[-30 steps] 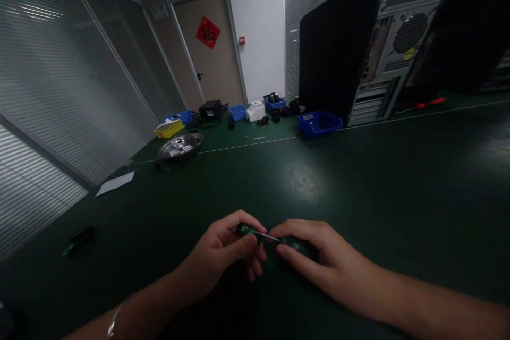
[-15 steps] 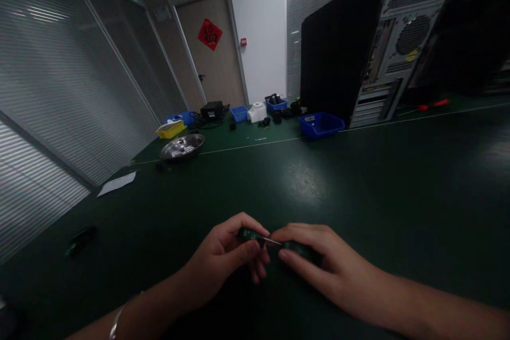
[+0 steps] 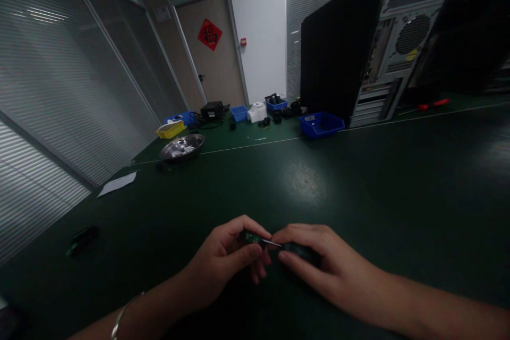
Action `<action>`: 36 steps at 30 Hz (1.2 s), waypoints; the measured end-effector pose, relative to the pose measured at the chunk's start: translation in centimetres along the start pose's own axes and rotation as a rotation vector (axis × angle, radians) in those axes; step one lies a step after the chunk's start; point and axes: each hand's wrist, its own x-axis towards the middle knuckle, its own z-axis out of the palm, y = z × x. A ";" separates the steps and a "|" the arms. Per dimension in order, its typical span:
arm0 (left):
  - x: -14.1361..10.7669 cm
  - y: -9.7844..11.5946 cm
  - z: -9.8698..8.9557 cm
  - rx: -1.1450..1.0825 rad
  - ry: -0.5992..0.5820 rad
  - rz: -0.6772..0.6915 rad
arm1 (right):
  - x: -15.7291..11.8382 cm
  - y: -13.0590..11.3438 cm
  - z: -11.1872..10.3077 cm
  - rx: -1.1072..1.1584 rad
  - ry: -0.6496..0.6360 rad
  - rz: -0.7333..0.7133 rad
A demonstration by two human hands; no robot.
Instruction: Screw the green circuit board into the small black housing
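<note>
My left hand (image 3: 223,257) is closed, pinching a small green circuit board (image 3: 250,237) between thumb and fingers; part of the board is hidden by them. In my right hand (image 3: 332,257) lies the dark handle of a screwdriver (image 3: 299,251), gripped between thumb and fingers. Its thin metal shaft points left and meets the edge of the board, though the exact contact at the tip cannot be made out. Both hands are low over the green tabletop (image 3: 223,186), close together.
A dark green-and-black object (image 3: 82,240) lies at the left, with white paper (image 3: 117,184) beyond it. Farther back stand a metal bowl (image 3: 182,146), a yellow tray (image 3: 171,129), a white device (image 3: 257,112) and a blue bin (image 3: 322,125). A computer tower (image 3: 342,53) rises at the back right.
My left hand and the circuit board have shifted very slightly. My right hand and the screwdriver stay almost where they were.
</note>
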 end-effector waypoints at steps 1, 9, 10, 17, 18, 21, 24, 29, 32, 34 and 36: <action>0.0 -0.1 0.0 -0.007 -0.004 0.000 | 0.0 0.0 0.0 -0.003 -0.002 0.002; -0.2 0.1 0.1 0.052 0.013 0.014 | 0.1 -0.1 0.0 0.000 0.013 0.004; -0.2 0.1 0.0 0.063 0.020 0.024 | 0.1 -0.1 0.0 -0.004 0.009 0.014; 0.0 -0.1 -0.5 0.120 0.170 0.134 | 0.2 -0.3 0.0 -0.040 0.025 0.075; 0.0 -0.1 -0.5 0.101 0.195 0.151 | 0.2 -0.3 0.0 -0.049 0.029 0.084; 0.2 0.0 -0.5 0.034 0.261 0.165 | 0.1 -0.3 0.1 -0.071 0.037 0.103; 0.5 0.2 -0.5 0.006 0.306 0.121 | 0.1 -0.4 0.2 -0.074 0.045 0.106; 0.7 0.4 -0.7 -0.023 0.307 0.044 | 0.1 -0.3 0.1 -0.083 0.038 0.111; 0.7 0.2 -0.9 -0.004 0.291 0.039 | 0.0 -0.2 0.1 -0.083 0.041 0.107; 0.7 0.1 -1.0 0.038 0.289 0.057 | 0.0 -0.1 0.0 -0.088 0.038 0.108; 0.7 0.0 -1.0 0.073 0.299 0.077 | 0.0 -0.1 0.0 -0.096 0.037 0.106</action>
